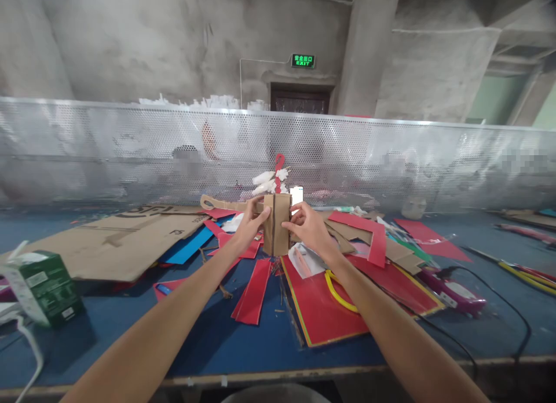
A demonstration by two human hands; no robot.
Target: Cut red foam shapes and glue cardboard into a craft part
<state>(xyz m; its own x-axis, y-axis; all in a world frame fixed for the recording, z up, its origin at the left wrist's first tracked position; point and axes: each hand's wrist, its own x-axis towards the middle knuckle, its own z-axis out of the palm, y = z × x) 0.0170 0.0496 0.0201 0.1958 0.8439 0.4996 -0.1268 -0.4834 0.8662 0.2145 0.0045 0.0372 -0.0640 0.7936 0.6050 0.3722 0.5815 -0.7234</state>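
Observation:
Upright over the middle of the table stands a small brown cardboard piece, box-like, with a dark line running down its front. My left hand grips its left side, the thumb lying on the front. On the other side, my right hand holds the right edge between thumb and bent fingers. Just above the cardboard rises a red hook-shaped piece with white tufts around it; whether it is joined to the cardboard I cannot tell. A lit phone shows behind my right fingers.
Large flat cardboard lies left, a green box nearer. Red strips, a red sheet and a yellow ring lie in front. To the right are a purple device with a black cable and yellow-handled scissors. Perforated metal panel behind.

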